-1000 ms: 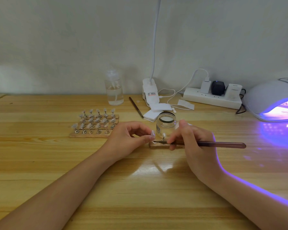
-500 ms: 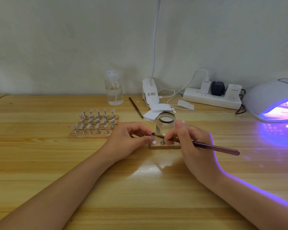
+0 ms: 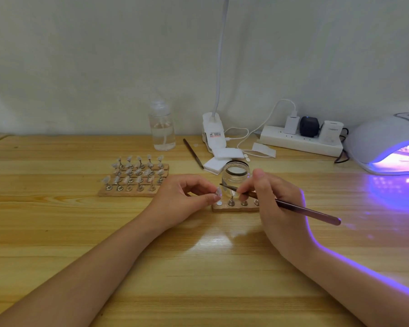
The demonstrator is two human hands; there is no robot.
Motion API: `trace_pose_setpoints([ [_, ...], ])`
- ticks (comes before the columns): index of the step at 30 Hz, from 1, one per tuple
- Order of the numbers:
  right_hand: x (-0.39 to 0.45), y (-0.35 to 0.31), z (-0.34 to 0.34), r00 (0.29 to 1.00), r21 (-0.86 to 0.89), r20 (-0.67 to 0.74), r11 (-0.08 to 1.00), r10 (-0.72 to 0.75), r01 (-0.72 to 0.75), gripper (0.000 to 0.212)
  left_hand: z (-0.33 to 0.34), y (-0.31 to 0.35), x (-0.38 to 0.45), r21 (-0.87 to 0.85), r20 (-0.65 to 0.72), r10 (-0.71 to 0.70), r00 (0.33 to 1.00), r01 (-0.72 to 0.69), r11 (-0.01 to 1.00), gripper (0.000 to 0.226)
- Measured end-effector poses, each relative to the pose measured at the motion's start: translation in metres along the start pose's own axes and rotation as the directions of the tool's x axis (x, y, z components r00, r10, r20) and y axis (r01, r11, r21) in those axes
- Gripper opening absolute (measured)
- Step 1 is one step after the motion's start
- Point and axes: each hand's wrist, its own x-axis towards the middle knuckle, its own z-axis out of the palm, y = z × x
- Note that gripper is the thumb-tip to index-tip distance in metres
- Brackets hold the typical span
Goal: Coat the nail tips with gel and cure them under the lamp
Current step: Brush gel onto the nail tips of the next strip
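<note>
Pinching one small translucent nail tip on its stand between thumb and forefinger, the left hand holds it just above the near wooden holder strip. The right hand grips a slim dark-handled gel brush like a pen, bristles hovering beside the tip, in front of the open clear glass jar. From here, light strokes from base to edge look wisest, keeping the tip steady. The white curing lamp glows violet at far right.

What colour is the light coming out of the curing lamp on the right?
Purple-violet. The curing lamp glows from its opening and tints the table; it shows in the head view.
</note>
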Motion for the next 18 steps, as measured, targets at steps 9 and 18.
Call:
trace_pose_setpoints([
  [9, -0.0014, 0.0015, 0.0005, 0.998, 0.043, 0.029, 0.998, -0.048, 0.047, 0.042, -0.0001, -0.001, -0.0002, 0.019, -0.016, -0.02, 1.0, 0.02, 1.0, 0.019],
  [18, -0.0041, 0.0015, -0.0007, 0.996, 0.087, 0.045, 0.993, -0.079, 0.075, 0.044, -0.0006, -0.0016, -0.0001, 0.001, -0.032, -0.031, 0.999, 0.031, 1.0, 0.01],
])
